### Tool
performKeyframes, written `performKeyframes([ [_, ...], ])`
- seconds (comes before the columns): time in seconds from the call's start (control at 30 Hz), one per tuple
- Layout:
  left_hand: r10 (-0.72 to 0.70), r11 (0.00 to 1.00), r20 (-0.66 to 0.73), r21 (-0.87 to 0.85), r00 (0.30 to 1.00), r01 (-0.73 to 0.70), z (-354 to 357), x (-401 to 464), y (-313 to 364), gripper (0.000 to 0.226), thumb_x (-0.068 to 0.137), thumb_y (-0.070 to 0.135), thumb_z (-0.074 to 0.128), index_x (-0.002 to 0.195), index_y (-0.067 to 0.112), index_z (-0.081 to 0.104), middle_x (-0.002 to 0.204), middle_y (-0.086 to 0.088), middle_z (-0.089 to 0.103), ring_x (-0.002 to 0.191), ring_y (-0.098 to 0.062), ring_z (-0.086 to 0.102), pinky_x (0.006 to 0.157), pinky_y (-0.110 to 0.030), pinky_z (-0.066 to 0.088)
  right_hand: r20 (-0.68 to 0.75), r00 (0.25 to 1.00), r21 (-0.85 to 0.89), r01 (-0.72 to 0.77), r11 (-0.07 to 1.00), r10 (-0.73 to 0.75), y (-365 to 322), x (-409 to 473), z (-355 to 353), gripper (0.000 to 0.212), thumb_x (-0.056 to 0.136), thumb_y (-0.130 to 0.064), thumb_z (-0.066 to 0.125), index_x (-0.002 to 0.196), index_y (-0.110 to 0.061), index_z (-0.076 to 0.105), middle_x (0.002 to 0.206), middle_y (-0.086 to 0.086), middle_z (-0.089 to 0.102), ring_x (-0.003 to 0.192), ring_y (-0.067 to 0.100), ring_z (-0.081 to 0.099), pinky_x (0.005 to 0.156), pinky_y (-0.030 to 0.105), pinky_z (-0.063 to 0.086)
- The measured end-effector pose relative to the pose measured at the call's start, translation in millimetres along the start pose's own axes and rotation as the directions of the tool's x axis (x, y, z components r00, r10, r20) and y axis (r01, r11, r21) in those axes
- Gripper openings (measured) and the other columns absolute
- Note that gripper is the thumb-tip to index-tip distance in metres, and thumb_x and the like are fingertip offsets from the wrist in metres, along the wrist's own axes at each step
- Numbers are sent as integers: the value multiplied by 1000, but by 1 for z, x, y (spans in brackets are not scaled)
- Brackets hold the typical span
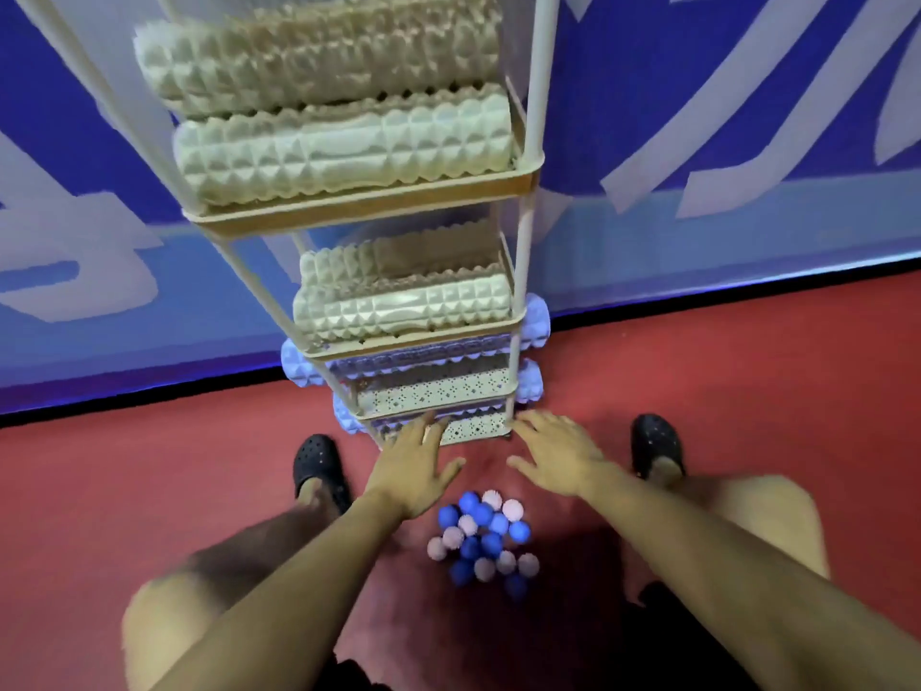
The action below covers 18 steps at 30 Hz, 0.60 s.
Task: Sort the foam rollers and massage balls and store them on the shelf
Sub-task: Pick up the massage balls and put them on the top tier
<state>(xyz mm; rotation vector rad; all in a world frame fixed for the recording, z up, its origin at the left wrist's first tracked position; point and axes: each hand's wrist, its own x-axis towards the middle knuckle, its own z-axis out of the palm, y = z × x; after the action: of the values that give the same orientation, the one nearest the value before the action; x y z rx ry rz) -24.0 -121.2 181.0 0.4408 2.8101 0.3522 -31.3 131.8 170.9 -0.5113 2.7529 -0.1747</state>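
A tall cream shelf rack [364, 204] stands in front of me against the wall. Its upper tiers hold cream foam rollers [339, 152], with more on the tier below [403, 306]. Blue foam rollers [299, 366] lie on the lower tiers, their ends sticking out at both sides. Several blue and pink spiky massage balls [481, 541] sit in a heap on the red floor between my feet. My left hand [413, 466] and my right hand [558, 453] reach out flat, fingers spread, by the front edge of the bottom tier [473, 428]. Neither hand holds anything.
A blue wall with pale lettering [722, 142] rises behind the rack. My feet in black clogs stand left [319, 463] and right [655, 443] of the rack on the red floor [124, 491]. My knees frame the ball heap.
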Motion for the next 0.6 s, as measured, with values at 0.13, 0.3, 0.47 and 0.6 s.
performKeyframes([
  [0.13,-12,1000,189,-12,982,15,56,26,-1,86,84,75,20,153,24,25,156,-6,27,142,-30,29,115,-49,31,124,988,89,-98,991,86,18,-2,63,66,96,-56,48,154,-29,32,154,0,37,139,25,41,111,42,33],
  [0.3,25,999,370,-49,929,-8,129,66,-5,74,91,62,49,154,31,24,159,1,20,144,-26,22,112,-52,36,291,936,213,-263,941,196,42,5,141,70,91,-55,56,152,-29,32,149,2,36,135,29,45,106,44,44],
  [0.47,98,994,458,-81,884,-68,218,85,-22,101,75,86,36,150,18,39,153,-8,38,142,-31,32,115,-43,29,402,868,321,-431,843,291,52,25,220,86,83,-54,65,156,-39,22,155,3,31,129,35,53,99,45,48],
  [0.6,28,992,551,-121,834,46,261,92,-31,99,69,77,50,151,25,36,153,-3,31,140,-28,31,116,-41,30,524,820,444,-494,747,231,53,40,287,101,79,-52,74,157,-44,10,153,6,28,123,37,57,97,43,50],
])
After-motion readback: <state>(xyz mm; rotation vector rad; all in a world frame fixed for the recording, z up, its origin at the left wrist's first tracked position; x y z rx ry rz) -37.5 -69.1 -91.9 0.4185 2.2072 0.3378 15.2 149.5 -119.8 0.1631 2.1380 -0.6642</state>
